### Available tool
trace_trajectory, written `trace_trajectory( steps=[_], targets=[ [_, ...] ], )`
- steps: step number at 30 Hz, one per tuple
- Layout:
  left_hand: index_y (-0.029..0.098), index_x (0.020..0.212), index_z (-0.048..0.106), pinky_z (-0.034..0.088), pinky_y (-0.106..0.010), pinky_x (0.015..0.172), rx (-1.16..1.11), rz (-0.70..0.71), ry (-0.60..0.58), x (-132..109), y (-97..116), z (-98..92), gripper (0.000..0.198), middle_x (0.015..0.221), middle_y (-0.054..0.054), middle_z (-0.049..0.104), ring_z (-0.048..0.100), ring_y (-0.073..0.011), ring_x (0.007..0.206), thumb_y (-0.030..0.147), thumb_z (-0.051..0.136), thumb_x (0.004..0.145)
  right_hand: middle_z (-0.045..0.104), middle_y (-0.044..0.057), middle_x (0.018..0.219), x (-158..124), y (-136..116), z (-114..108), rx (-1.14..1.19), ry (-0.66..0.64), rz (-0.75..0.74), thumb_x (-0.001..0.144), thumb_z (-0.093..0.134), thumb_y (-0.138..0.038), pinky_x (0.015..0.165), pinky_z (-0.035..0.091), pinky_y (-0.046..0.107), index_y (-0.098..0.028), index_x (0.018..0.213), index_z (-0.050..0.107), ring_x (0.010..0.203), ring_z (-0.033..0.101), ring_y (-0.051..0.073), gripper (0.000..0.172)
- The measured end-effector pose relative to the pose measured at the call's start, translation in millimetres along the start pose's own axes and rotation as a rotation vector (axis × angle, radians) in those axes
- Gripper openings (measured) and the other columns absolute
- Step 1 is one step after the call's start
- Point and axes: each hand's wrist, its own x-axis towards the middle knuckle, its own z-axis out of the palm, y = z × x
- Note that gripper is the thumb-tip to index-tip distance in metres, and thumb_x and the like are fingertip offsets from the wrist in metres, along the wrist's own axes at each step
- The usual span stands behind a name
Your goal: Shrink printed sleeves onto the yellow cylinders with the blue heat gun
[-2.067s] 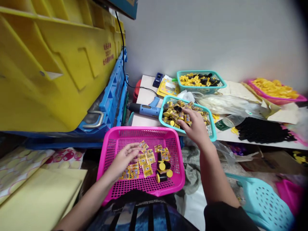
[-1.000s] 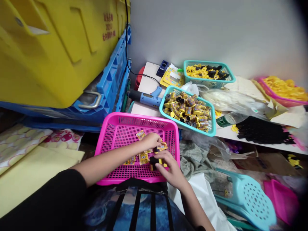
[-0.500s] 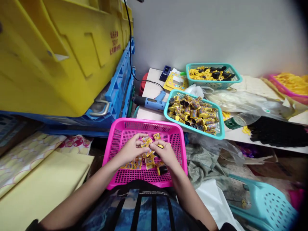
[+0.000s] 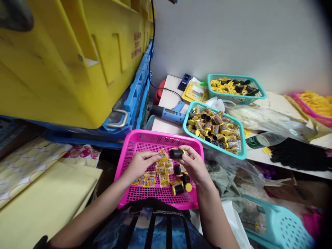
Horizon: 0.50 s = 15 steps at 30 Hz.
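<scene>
My left hand pinches a yellow printed label between thumb and fingers, over the pink basket. To its right, my right hand grips a small black cylinder with a yellow end, held sideways above the same basket. The label and the cylinder are close but look apart. Below my hands, loose yellow labels and a flat strip of labels lie on the basket's mesh floor. Several more black-and-yellow cylinders rest at its right side.
A teal basket of labelled cylinders stands on the table beyond, beside a blue heat gun. Another teal basket holds yellow and black parts. A large yellow crate rises at left; a teal stool is lower right.
My hands have moved apart. The right hand has lifted a black cylinder into view, and the left now holds a label. The camera view has shifted slightly.
</scene>
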Motion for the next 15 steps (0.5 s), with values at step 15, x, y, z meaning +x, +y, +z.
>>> trace_trajectory(
  steps=[15],
  targets=[
    [0.022,0.110,0.071,0.049,-0.042,0.100,-0.083,-0.037,-0.125,-2.6,2.4,7.4,0.038,0.120,-0.006,0.069,0.065,-0.0236,0.112,0.031,0.072,0.073,0.062,0.004,0.102,2.9,24.4,12.0,-0.153,0.005,-0.083,0.064,0.081,-0.037,0.081,0.048,0.025,-0.020,0.098,0.067,0.088,0.059,0.012,0.041]
  ],
)
